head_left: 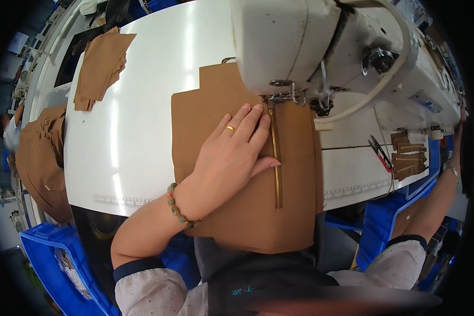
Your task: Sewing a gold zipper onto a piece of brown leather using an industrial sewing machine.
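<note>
Here we have our left hand [231,152] lying flat, fingers spread slightly and pressed down on the brown fabric panel [247,200], with the fingertips [255,113] just left of the brass zipper [275,158] that runs toward us from the presser foot [279,97] of the white sewing machine [342,47]. The panel lies on the white surface [137,131], its near edge hanging over the rim toward our lap, and the top of the zipper sits right under the machine's head. Our right hand [458,126] is far out at the right edge of the view, reaching up beside the machine; we cannot tell whether it is spread or gripping anything, as the rim of the picture cuts it off. To do this step well, we judge that the flat palm should hold the cloth taut without dragging it sideways, so the zipper tape stays straight and parallel to the line of feed. We keep the fingertips close to the teeth but clear of the foot, and let the machine draw the fabric. A stack of cut brown pieces [102,66] waits at the far left of the surface, and small zipper pieces [408,155] with red-handled snips [380,152] lie to the right, near but out of the way.
</note>
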`<state>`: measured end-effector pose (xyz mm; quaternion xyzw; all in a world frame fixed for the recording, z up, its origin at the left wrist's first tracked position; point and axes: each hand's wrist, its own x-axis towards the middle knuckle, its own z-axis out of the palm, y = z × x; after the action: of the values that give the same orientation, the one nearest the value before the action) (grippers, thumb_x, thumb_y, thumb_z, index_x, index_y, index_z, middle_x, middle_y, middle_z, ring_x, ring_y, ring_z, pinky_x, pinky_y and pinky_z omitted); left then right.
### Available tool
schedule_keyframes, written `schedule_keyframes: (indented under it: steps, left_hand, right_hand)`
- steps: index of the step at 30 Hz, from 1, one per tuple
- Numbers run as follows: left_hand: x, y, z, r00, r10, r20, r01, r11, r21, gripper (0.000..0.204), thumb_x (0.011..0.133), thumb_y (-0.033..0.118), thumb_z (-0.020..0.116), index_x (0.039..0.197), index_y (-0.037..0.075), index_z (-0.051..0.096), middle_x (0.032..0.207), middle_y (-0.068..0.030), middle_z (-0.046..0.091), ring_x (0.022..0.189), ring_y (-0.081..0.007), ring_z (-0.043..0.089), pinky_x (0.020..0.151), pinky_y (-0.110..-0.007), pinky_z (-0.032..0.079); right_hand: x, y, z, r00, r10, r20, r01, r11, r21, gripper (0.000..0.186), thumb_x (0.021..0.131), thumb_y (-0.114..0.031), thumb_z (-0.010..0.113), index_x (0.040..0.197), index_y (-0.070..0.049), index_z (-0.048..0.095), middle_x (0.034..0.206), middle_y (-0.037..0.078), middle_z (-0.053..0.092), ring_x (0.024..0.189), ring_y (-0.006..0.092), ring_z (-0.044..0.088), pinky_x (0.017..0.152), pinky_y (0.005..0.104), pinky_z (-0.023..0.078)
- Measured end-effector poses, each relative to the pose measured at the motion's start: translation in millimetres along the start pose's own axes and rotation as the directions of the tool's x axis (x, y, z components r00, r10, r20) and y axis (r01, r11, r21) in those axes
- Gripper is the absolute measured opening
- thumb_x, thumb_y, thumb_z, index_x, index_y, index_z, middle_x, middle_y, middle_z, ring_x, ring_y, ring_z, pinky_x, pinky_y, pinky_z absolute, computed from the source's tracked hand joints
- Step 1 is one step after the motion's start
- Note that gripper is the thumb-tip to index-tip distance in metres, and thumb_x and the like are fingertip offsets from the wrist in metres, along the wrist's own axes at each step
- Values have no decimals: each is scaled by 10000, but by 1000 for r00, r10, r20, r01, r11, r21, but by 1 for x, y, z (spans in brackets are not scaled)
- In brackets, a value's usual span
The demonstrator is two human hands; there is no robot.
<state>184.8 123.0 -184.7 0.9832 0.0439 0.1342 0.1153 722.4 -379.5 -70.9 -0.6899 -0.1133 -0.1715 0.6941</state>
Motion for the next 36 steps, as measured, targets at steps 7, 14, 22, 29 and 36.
schedule_keyframes:
  steps: [7, 14, 22, 29, 36]
  left_hand:
    - [0, 1, 4, 1000, 0, -24, 0, 1000, 27, 724, 866, 458, 752, 1376, -29, 585, 1446, -185, 566, 1360, -360, 545, 1106, -474, 483]
    - [-1, 0, 5, 999, -1, -33, 2, 1000, 31, 727, 867, 466, 748, 1374, -30, 588, 1442, -185, 572, 1360, -355, 545, 1113, -468, 479]
    - [-4, -1, 6, 997, -11, -75, 10, 1000, -3, 716, 872, 458, 747, 1382, -17, 586, 1441, -172, 580, 1364, -341, 543, 1122, -463, 473]
    - [-5, -3, 7, 997, -1, -81, 2, 1000, 8, 689, 877, 458, 739, 1375, 2, 598, 1452, -162, 579, 1371, -325, 543, 1123, -454, 477]
    - [-6, -2, 10, 995, -22, -95, 23, 1000, 9, 688, 874, 465, 741, 1370, 10, 604, 1465, -149, 572, 1373, -317, 545, 1119, -460, 481]
  right_hand:
    - [-30, 52, 1, 975, 211, 73, -223, 929, 296, 466, 1082, -301, 566, 1466, -39, 539, 1478, 134, 572, 1330, 298, 560, 1099, 456, 447]
    - [-23, 22, 17, 997, 55, 48, -63, 981, 184, 557, 1075, -389, 573, 1516, -58, 487, 1537, 132, 524, 1418, 316, 488, 1180, 503, 378]
    - [11, 20, -2, 978, 197, 67, -206, 963, 174, 564, 1068, -394, 586, 1508, -54, 495, 1526, 132, 534, 1413, 324, 491, 1180, 510, 379]
    - [-11, 27, 6, 975, 221, 34, -222, 941, 256, 564, 1052, -401, 607, 1481, -45, 519, 1518, 142, 541, 1390, 348, 504, 1176, 536, 381]
    - [-23, 34, 8, 977, 214, 19, -209, 924, 320, 566, 1051, -405, 605, 1478, -43, 520, 1522, 149, 536, 1390, 356, 503, 1172, 548, 383]
